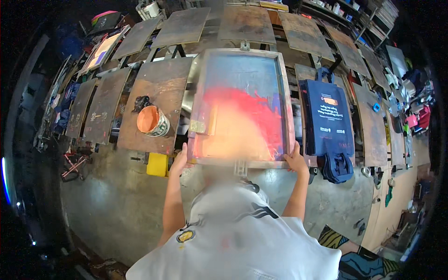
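A wooden-framed printing screen (286,100) lies in front of me, with blue mesh smeared with red and orange ink. My left hand (179,161) grips its near left corner, thumb up along the side and fingers mostly hidden. At the near right corner my right hand (297,160) holds the frame the same way. Inside the screen, by its left side, is a narrow upright wooden piece (213,120), perhaps a squeegee; blur hides its exact shape. To the left, a tub of orange ink (148,120) stands on a board (135,133), with a crumpled black item (141,103) beside it.
Right of the screen, navy tote bags (329,119) lie on a board with handles hanging off its near edge. Several flat boards (247,24) are arranged around on metal arms. A yellow container (157,164) sits below the left board. Cluttered shelves (333,10) stand at the back right.
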Available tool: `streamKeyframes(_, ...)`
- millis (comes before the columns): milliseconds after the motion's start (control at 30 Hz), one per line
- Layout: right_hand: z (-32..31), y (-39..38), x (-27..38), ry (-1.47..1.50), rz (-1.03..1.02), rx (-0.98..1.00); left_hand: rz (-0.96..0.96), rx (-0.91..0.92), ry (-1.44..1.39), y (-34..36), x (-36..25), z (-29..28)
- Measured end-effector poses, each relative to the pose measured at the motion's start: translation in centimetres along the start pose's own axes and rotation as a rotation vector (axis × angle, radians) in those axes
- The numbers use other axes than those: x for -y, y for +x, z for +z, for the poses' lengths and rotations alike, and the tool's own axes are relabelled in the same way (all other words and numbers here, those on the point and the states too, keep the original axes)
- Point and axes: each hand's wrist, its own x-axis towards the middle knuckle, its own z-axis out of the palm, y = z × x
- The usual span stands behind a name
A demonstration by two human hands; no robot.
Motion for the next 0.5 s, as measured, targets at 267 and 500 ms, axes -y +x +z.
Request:
streamKeyframes(267,2.3,4.9,-5.0,-0.095,-0.031,-0.372,0.008,-0.156,-0.095,2.7,-0.8,2.9)
streamKeyframes(500,2.0,4.1,-1.5,0.103,0.019,-0.458,0.163,-0.295,0.112,3.7,-0.6,3.1)
